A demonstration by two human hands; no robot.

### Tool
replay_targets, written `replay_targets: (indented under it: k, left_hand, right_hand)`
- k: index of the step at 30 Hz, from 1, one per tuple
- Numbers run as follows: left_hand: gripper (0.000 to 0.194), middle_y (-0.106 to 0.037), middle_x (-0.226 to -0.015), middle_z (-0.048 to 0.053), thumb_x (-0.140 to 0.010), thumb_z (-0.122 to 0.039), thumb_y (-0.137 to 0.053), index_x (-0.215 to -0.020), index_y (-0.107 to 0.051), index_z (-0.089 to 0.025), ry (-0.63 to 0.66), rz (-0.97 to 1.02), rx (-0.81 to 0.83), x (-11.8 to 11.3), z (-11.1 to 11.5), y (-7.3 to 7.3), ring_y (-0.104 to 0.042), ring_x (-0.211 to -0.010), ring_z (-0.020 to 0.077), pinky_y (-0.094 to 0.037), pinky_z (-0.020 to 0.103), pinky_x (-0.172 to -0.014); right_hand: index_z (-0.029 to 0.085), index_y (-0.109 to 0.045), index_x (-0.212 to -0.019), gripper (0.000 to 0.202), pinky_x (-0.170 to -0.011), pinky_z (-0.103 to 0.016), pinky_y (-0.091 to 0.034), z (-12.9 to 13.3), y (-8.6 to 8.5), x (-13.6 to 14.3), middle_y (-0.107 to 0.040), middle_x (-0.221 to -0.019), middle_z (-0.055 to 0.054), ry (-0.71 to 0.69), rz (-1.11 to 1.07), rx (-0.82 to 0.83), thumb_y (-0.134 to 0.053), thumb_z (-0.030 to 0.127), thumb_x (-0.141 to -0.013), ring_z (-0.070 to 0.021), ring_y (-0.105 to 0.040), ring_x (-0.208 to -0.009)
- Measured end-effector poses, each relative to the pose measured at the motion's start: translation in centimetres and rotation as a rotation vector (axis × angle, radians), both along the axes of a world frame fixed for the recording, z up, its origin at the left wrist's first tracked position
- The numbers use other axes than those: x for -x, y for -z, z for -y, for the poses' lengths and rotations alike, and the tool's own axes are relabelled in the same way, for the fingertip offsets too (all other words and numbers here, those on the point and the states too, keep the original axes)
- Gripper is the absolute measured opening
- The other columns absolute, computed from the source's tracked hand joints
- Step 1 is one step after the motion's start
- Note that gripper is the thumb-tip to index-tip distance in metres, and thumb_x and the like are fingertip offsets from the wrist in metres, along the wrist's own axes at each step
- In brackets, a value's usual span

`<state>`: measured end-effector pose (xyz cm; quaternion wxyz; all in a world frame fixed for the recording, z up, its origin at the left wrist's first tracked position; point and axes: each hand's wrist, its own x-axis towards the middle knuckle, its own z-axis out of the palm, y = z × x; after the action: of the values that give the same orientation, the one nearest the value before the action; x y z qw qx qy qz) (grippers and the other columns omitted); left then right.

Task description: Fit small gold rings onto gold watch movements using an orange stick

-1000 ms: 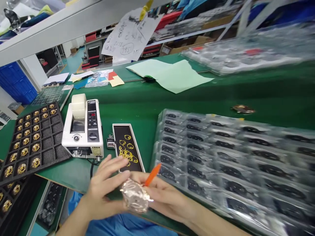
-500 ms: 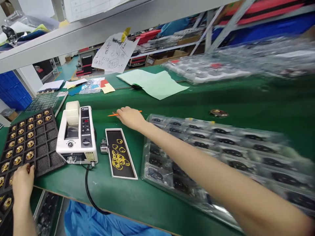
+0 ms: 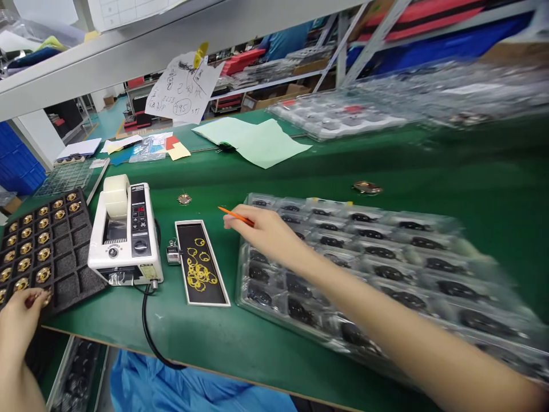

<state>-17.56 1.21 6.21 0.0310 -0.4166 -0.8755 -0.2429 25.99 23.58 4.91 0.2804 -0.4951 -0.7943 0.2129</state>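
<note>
In my right hand (image 3: 268,232), closed above the near left corner of a clear plastic tray, is a slim orange pointed stick (image 3: 231,214); its tip points left. To its left, a small round metal piece (image 3: 184,199) lies on the green table. My left hand (image 3: 17,323) pinches a round gold part (image 3: 46,297) at the front of a black compartment tray (image 3: 71,274). Gold parts fill several of that tray's compartments, while those on its right side are bare. My fingers partly hide the pinched part.
A white tape dispenser (image 3: 137,249) stands beside the black tray, its cable running forward. Next to it are a tally counter (image 3: 172,252) and a white-rimmed tray (image 3: 221,294) of yellow rings. Clear blister trays (image 3: 377,252) with dark parts cover the right. Another metal piece (image 3: 368,187) lies behind them.
My right hand has moved right and nearer with the orange stick, uncovering the round metal piece. My left hand has lifted slightly with a gold part between its fingers. The view has shifted somewhat.
</note>
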Motion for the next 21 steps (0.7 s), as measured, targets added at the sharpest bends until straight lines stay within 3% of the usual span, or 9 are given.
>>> replay_targets:
  k: [1, 2, 4, 6, 9, 11, 14, 18, 21]
  left_hand:
    - [0.022, -0.075, -0.075, 0.006, -0.071, -0.043, -0.064, -0.072, -0.068, -0.022, -0.023, 0.064, -0.086, -2.2, -0.4, -0.6, -0.069, -0.070, 0.0304, -0.055, 0.040, -0.064]
    - [0.023, -0.076, -0.081, 0.007, -0.074, -0.044, -0.065, -0.077, -0.068, -0.021, 0.043, 0.212, -0.192, -4.8, -0.8, -1.0, -0.071, -0.073, 0.0287, -0.057, 0.039, -0.065]
    - [0.025, -0.077, -0.095, 0.009, -0.078, -0.044, -0.068, -0.082, -0.067, -0.020, 0.268, 0.577, -0.322, -10.6, -1.7, -1.4, -0.073, -0.086, 0.0284, -0.058, 0.033, -0.062]
    - [0.026, -0.077, -0.084, 0.010, -0.080, -0.044, -0.070, -0.080, -0.064, -0.018, 0.431, 0.914, -0.360, -16.0, -2.7, -0.8, -0.075, -0.078, 0.0261, -0.055, 0.027, -0.052]
    - [0.035, -0.077, -0.079, 0.009, -0.078, -0.042, -0.075, -0.101, -0.065, -0.017, 0.510, 1.349, -0.275, -21.3, -4.3, 1.2, -0.076, -0.072, 0.0236, -0.056, 0.024, -0.052]
    - [0.043, -0.077, -0.085, 0.009, -0.076, -0.039, -0.078, -0.110, -0.065, -0.016, 0.525, 1.518, -0.262, -22.8, -5.2, 2.5, -0.076, -0.077, 0.0232, -0.059, 0.026, -0.062]
    - [0.043, -0.077, -0.100, 0.010, -0.076, -0.032, -0.078, -0.115, -0.067, -0.016, 0.464, 1.638, -0.327, -23.2, -5.9, 3.6, -0.075, -0.092, 0.0241, -0.060, 0.030, -0.078]
    - [0.041, -0.076, -0.108, 0.011, -0.079, -0.028, -0.072, -0.118, -0.067, -0.017, 0.418, 1.638, -0.411, -23.3, -5.7, 3.8, -0.071, -0.104, 0.0271, -0.059, 0.035, -0.087]
    - [0.040, -0.076, -0.109, 0.013, -0.081, -0.030, -0.071, -0.118, -0.069, -0.017, 0.422, 1.595, -0.430, -23.7, -5.3, 3.9, -0.070, -0.107, 0.0299, -0.058, 0.040, -0.089]
  right_hand:
    - [0.019, -0.054, -0.062, 0.036, -0.057, -0.028, -0.038, 1.2, -0.1, 0.0, -0.061, -0.073, -0.005, -0.021, -0.118, -0.012, -0.041, 0.035, -0.091, -0.0165, -0.054, -0.062]
    - [0.019, -0.053, -0.060, 0.039, -0.059, -0.029, -0.040, 2.3, -0.2, 0.1, -0.062, -0.077, -0.005, -0.044, -0.233, -0.017, -0.040, 0.037, -0.092, -0.0170, -0.055, -0.065]
    - [0.020, -0.052, -0.058, 0.045, -0.064, -0.030, -0.043, 4.3, -0.3, 0.5, -0.062, -0.079, -0.006, -0.085, -0.412, 0.017, -0.039, 0.043, -0.094, -0.0180, -0.056, -0.070]
    - [0.020, -0.054, -0.061, 0.050, -0.062, -0.030, -0.045, 6.0, -0.1, 0.9, -0.059, -0.071, -0.004, -0.144, -0.554, 0.120, -0.037, 0.052, -0.096, -0.0173, -0.055, -0.065]
    - [0.019, -0.063, -0.073, 0.056, -0.053, -0.029, -0.046, 7.9, 0.7, 1.5, -0.050, -0.055, 0.001, -0.258, -0.732, 0.292, -0.036, 0.063, -0.095, -0.0150, -0.050, -0.051]
    - [0.018, -0.067, -0.082, 0.057, -0.054, -0.029, -0.049, 8.8, 1.3, 1.8, -0.052, -0.054, 0.001, -0.319, -0.812, 0.333, -0.038, 0.065, -0.094, -0.0152, -0.054, -0.052]
    - [0.017, -0.069, -0.084, 0.047, -0.061, -0.028, -0.054, 9.9, 2.2, 2.2, -0.063, -0.067, -0.004, -0.380, -0.824, 0.337, -0.047, 0.057, -0.094, -0.0160, -0.062, -0.063]
    - [0.018, -0.072, -0.089, 0.036, -0.062, -0.024, -0.056, 10.7, 3.0, 3.1, -0.071, -0.080, -0.007, -0.409, -0.776, 0.330, -0.050, 0.045, -0.097, -0.0141, -0.065, -0.068]
    - [0.018, -0.072, -0.090, 0.031, -0.065, -0.024, -0.056, 10.9, 3.3, 3.5, -0.073, -0.081, -0.007, -0.421, -0.751, 0.230, -0.049, 0.036, -0.099, -0.0140, -0.067, -0.071]
